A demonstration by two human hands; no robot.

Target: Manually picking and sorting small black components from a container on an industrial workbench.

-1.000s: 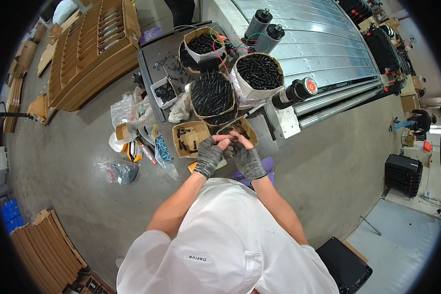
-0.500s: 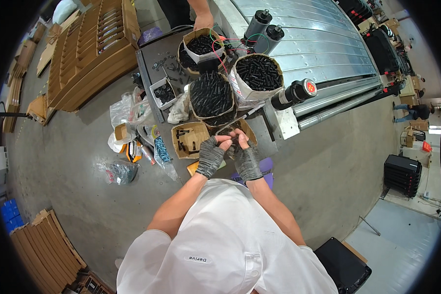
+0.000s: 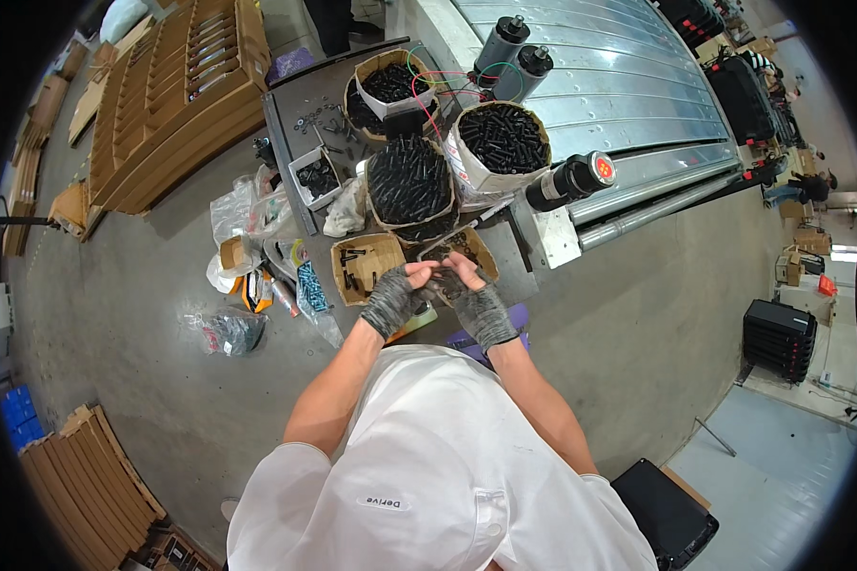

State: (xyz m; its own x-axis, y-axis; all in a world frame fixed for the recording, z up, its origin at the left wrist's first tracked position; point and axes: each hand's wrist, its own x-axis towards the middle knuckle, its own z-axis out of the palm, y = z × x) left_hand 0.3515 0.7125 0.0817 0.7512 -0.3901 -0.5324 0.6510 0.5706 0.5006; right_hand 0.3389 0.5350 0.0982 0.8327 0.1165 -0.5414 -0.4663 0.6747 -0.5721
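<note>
My left hand (image 3: 397, 299) and my right hand (image 3: 481, 303), both in grey fingerless gloves, meet near the table's front edge. Thumbs and fingertips are pinched close together; whatever is between them is too small to make out. Just beyond the right fingers stands a cardboard box (image 3: 487, 255) with small dark parts, partly hidden by my hands. Left of it, a shallow cardboard box (image 3: 387, 253) contains several black bolts (image 3: 351, 257). Farther back, a larger box is heaped with black bolts (image 3: 409, 178). A thin grey rod (image 3: 442, 244) slants above the right-hand box.
A white-sided box (image 3: 479, 178) and a far carton (image 3: 383, 107) are full of black parts. A small white tray (image 3: 306, 198) stands left. Black-and-grey cylinders (image 3: 501, 48) with wires stand by a metal roller conveyor (image 3: 628, 95). Plastic bags (image 3: 233, 333) lie on the left.
The other person's hand has left the far carton. My hands have shifted slightly, with the wrists farther apart and fingertips still together. The thin rod shows more clearly.
</note>
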